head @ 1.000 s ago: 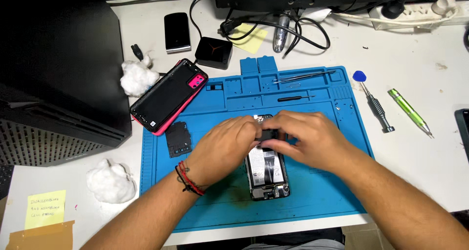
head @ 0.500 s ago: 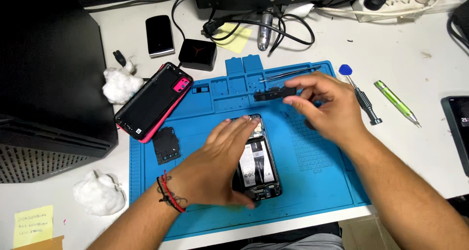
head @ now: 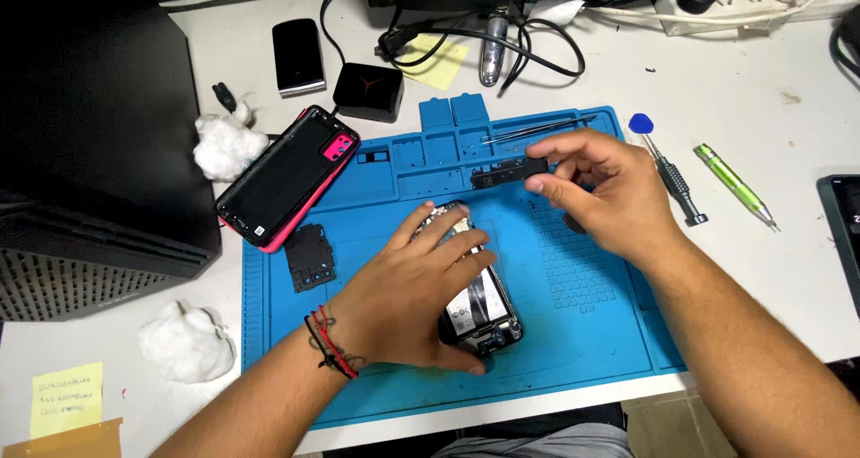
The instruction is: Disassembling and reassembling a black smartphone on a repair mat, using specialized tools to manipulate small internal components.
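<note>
The left hand lies flat and spread over the opened phone, pinning it to the blue work mat. The right hand hovers above the mat's upper trays, thumb and fingertips pinched on a slim black part held level. The phone's back cover lies at the mat's left corner, with a small black plate just below it.

White desk, black computer case, perhaps a power strip
</note>
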